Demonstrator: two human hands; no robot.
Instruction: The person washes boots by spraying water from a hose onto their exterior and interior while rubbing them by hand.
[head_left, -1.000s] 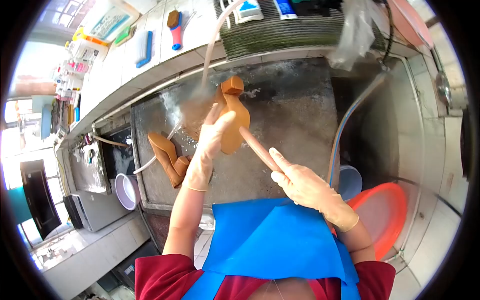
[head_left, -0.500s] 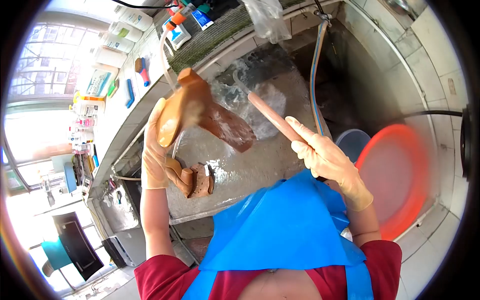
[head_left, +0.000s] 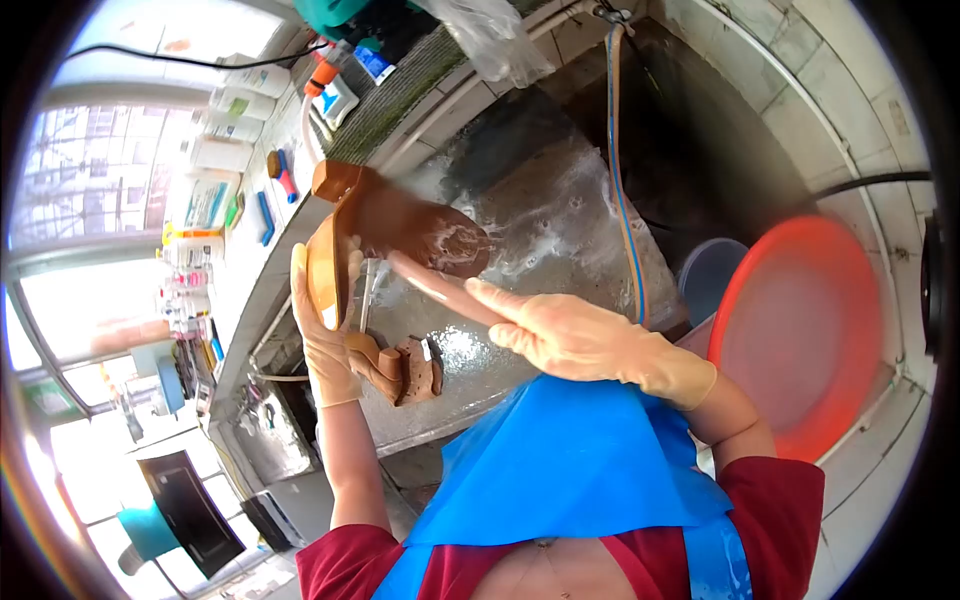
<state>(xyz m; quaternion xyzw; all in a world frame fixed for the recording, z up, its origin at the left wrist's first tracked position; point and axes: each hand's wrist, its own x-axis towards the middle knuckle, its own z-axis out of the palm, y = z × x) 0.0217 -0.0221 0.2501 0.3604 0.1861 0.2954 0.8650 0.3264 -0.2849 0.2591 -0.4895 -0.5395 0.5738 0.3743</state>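
My left hand (head_left: 325,345), in a pale rubber glove, is wrapped around the foot of a wet brown boot (head_left: 425,232). The boot is tilted, with its tan sole toward the left and its shaft pointing right over the wet slab. In my gloved right hand (head_left: 580,340) is a pinkish-tan hose (head_left: 445,288), its end close beside the boot. Water shines on the boot's shaft. A second brown boot (head_left: 385,368) lies on the slab below my left hand.
A wet concrete slab (head_left: 520,240) lies under the boots. At right stand an orange-red basin (head_left: 728,310) and a grey bucket (head_left: 708,272). A blue-striped hose (head_left: 622,190) hangs from the tap. Brushes (head_left: 283,176) and several bottles (head_left: 255,78) line the left ledge.
My right hand has moved left, bringing the hose end from over the slab to the boot. The boot has turned slightly in my left hand. The view has shifted a little.
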